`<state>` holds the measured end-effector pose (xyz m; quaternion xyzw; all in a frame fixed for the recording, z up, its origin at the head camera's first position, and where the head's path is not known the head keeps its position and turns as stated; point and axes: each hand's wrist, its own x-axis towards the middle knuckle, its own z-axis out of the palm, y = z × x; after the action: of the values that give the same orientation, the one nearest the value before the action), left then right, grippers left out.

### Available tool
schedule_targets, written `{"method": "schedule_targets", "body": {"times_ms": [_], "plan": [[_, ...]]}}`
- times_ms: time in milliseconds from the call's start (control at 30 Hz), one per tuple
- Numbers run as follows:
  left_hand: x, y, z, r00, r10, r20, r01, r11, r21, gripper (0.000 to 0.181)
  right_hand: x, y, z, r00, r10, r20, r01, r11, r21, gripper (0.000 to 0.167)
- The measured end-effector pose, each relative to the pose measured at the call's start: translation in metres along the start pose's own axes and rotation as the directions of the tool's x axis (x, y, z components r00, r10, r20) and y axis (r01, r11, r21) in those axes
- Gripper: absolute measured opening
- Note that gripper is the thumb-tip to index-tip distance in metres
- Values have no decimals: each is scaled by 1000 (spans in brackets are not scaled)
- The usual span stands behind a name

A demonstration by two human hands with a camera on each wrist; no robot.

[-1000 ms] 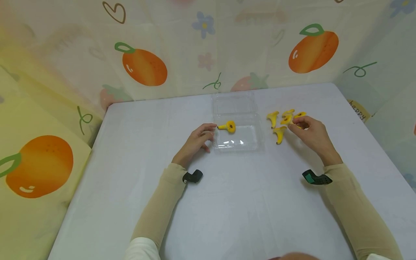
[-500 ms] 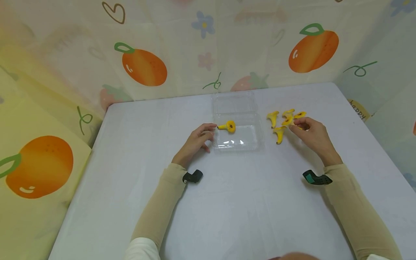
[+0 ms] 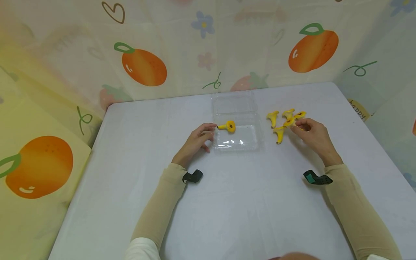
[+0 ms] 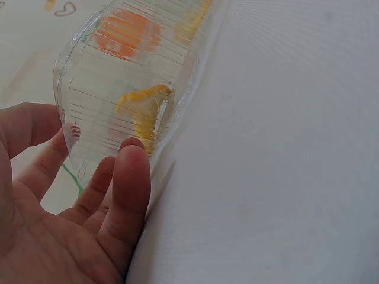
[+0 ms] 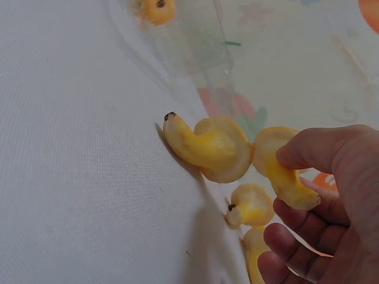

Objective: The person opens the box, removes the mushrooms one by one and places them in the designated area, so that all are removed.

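My right hand (image 3: 316, 139) pinches a yellow trumpet-shaped mushroom (image 5: 284, 174) by its stem between thumb and fingers, cap facing left. Its cap sits right by other yellow mushrooms on the white table, one of them (image 5: 204, 148) with a dark stem tip. At the table's middle lies a clear plastic clamshell box (image 3: 242, 139) with its lid folded back. One yellow mushroom (image 3: 230, 126) with a dark spot on its cap lies inside. My left hand (image 3: 195, 142) touches the box's left side with relaxed fingers, seen through the ribbed wall in the left wrist view.
Other loose mushrooms lie right of the box, including a nearer one (image 3: 278, 134) and a farther one (image 3: 273, 118). A fruit-printed cloth (image 3: 188, 50) hangs behind the white table (image 3: 240, 202).
My right hand has shifted slightly to the right with the pinched mushroom, whose cap has moved right and tilted. The left hand and box have stayed still.
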<state>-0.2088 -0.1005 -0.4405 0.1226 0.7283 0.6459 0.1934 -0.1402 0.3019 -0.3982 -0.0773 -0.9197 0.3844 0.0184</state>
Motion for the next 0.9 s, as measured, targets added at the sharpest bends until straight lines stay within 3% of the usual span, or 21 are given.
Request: {"method": "schedule_targets", "body": {"times_ms": [533, 900], "plan": [[0, 0, -1, 1000, -10, 5, 10, 1000, 5, 40, -1, 7, -5, 995, 99, -14, -98, 995, 26, 58], [-1, 1, -1, 1000, -11, 4, 11, 1000, 12, 41, 4, 16, -1, 995, 90, 28, -90, 996, -19, 59]]}}
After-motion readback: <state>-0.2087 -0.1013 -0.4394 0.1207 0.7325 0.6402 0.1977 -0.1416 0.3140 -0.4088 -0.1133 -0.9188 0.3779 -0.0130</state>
